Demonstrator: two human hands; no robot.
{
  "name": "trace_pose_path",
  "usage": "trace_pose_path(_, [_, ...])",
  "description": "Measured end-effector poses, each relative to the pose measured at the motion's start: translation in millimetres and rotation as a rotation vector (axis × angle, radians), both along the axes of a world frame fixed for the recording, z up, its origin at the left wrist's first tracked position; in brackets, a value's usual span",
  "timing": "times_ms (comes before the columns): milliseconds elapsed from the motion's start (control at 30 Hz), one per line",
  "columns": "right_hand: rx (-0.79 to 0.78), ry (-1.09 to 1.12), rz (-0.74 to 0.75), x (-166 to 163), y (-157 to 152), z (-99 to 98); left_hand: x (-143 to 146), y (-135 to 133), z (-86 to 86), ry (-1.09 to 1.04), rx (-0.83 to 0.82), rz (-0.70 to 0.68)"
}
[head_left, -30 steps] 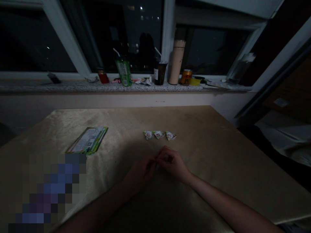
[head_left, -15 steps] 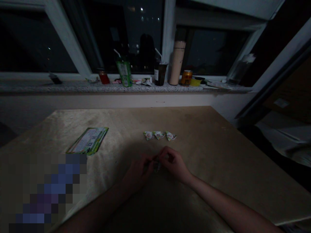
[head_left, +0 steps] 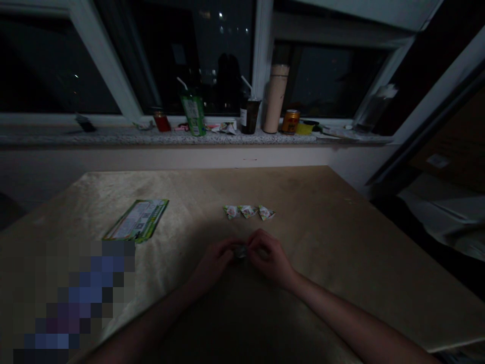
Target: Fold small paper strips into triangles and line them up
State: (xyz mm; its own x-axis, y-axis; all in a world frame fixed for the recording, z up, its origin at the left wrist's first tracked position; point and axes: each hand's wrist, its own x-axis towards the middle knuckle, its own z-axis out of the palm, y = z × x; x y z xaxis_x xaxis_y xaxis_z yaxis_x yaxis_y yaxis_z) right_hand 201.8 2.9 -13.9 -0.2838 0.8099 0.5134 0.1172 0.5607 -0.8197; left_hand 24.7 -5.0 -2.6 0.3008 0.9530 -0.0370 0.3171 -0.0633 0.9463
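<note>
Between my hands is a small greyish packet [head_left: 240, 251], dim and partly covered by fingers. My left hand [head_left: 215, 260] pinches its left side with thumb and fingers. On its right side my right hand [head_left: 269, 253] is closed, thumb against curled fingertips at the packet's edge. Just beyond them, three small triangular packets lie in a row on the table: a left one [head_left: 231, 212], a middle one [head_left: 247, 211] and a right one [head_left: 265, 213], white and green with print.
A flat green printed pouch [head_left: 138, 220] lies on the table [head_left: 303, 192] to the left, above a pixelated patch. On the windowsill [head_left: 129, 137] stand a green cup [head_left: 194, 114], a dark cup with a straw [head_left: 250, 115], a pinkish flask [head_left: 275, 98] and a gold can [head_left: 290, 122].
The packet in my hands has turned and shows more of its greyish surface. My hands have drawn slightly apart, the left one shifting a little left. The row of packets has not moved.
</note>
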Motion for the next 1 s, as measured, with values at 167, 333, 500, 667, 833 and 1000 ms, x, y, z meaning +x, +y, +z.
trace_pose_path(167, [-0.091, -0.019, -0.033, 3.5, -0.5, -0.2, -1.8, 1.0, 3.6, -0.081, -0.101, 0.064])
trace_pose_path(333, [-0.041, -0.151, -0.062, 6.2, 1.4, 1.1, -0.1, -1.4, 10.0, -0.067, -0.084, 0.107])
trace_pose_path(500, [-0.099, -0.279, -0.080, 2.9, -2.1, 5.5, 2.5, -0.5, 8.4, -0.026, -0.052, 0.122])
trace_pose_path(667, [-0.175, -0.335, -0.088, -2.2, -5.2, 6.8, 4.2, 6.2, 1.5, 0.010, -0.086, 0.121])
trace_pose_path(833, [-0.314, -0.290, -0.148, -3.5, 1.7, -1.8, 3.2, 7.5, -2.7, 0.000, -0.090, 0.107])
trace_pose_path(1000, [-0.436, -0.202, -0.071, 0.5, 8.9, -7.0, -1.4, 8.8, -5.3, -0.040, -0.116, 0.065])
